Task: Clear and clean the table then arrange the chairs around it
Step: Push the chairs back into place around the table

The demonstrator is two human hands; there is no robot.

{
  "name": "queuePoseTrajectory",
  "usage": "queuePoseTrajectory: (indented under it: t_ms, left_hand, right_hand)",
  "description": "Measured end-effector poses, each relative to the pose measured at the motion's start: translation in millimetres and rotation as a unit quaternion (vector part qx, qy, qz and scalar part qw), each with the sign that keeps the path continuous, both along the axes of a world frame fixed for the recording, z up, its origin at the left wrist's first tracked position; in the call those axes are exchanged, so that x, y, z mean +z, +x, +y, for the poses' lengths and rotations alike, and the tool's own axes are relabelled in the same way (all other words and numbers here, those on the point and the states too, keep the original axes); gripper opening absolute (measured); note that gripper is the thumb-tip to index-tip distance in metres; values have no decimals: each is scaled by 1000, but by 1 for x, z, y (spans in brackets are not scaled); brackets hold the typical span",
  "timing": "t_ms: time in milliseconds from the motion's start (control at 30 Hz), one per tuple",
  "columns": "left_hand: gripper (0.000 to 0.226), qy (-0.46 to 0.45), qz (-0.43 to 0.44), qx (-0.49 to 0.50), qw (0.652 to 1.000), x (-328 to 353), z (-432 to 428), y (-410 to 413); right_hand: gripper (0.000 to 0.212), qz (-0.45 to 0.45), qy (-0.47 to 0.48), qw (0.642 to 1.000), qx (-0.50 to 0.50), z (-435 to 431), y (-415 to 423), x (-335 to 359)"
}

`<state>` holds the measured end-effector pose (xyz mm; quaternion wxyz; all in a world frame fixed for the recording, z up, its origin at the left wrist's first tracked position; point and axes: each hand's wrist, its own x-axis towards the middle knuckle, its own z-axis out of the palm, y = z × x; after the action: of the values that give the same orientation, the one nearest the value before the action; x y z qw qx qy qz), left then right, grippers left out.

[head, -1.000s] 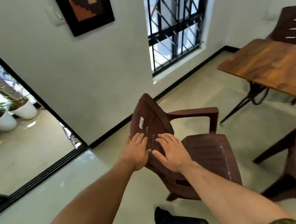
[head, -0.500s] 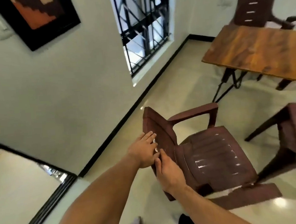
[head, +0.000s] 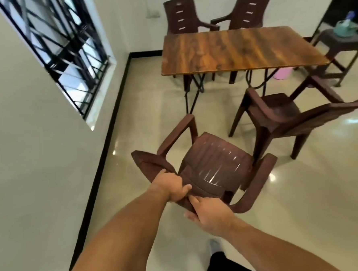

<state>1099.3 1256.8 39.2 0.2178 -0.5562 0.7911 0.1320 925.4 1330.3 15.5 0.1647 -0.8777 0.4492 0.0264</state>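
The left hand [head: 172,186] grips the top rim of the brown plastic chair [head: 213,166], fingers curled over its backrest; the right hand [head: 210,214] clasps the same rim just beside it, thumb on top; the chair tilts over the floor, short of the wooden table [head: 238,50], beside a second chair [head: 277,116]; a far-left chair [head: 179,16] and a far-right chair [head: 247,7] stand behind the table

One head-worn wide-angle view looks forward and down, close over the brown plastic armchair [head: 213,166], toward the farther wooden surface [head: 238,50].
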Motion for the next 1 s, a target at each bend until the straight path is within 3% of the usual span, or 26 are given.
queuePoseTrajectory:
  t_ms: [333, 500, 633, 833, 1000]
  left_hand:
    - [60, -51, 42, 23, 998, 1, -32, -35]
    - [57, -60, 73, 63, 994, -4, -66, -80]
    - [55, -43, 116, 114, 986, -11, -109, -129]
    - [57, -68, 106, 87, 988, -11, -159, -184]
    - [38, -90, 108, 175, 974, -14, -206, -234]
  right_hand:
    - [77, 17, -34, 996, 81, -45, -57, 11]
    - [62, 18, -72, 988, 138, -102, -118, 9]
    - [65, 60, -74, 984, 153, -181, -186, 7]
    - [57, 96, -48, 993, 53, -276, -248, 17]
    - [55, 103, -36, 994, -12, -328, -279, 21]
